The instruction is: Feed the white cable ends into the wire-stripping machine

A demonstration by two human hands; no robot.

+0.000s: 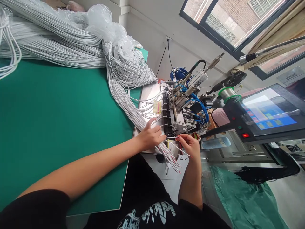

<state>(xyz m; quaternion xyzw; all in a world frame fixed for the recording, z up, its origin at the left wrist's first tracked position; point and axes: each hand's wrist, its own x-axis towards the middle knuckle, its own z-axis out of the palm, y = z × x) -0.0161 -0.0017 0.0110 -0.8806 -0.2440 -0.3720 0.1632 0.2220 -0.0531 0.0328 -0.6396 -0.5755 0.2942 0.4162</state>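
My left hand [151, 136] is closed at the machine's near end, thumb and fingers pinching a white cable [172, 137]. My right hand [191, 145] pinches the same cable close to its tip, so a short length spans the two hands. Another white cable end passes below the right fingers; whether they touch it I cannot tell. Under my left hand runs a thick bundle of white cables [128, 109], its loose ends with small reddish tips hanging past the table. Just beyond my hands, several single cables lead into the black slotted fixture [167, 111] of the machine [183, 105].
A green table [59, 127] spreads to the left, with more cables and clear plastic bags [102, 19] at its back. On the right stand a touchscreen panel [269, 108], a wire spool [229, 94] and a plastic bottle [216, 143]. Green sheeting [245, 197] lies low at right.
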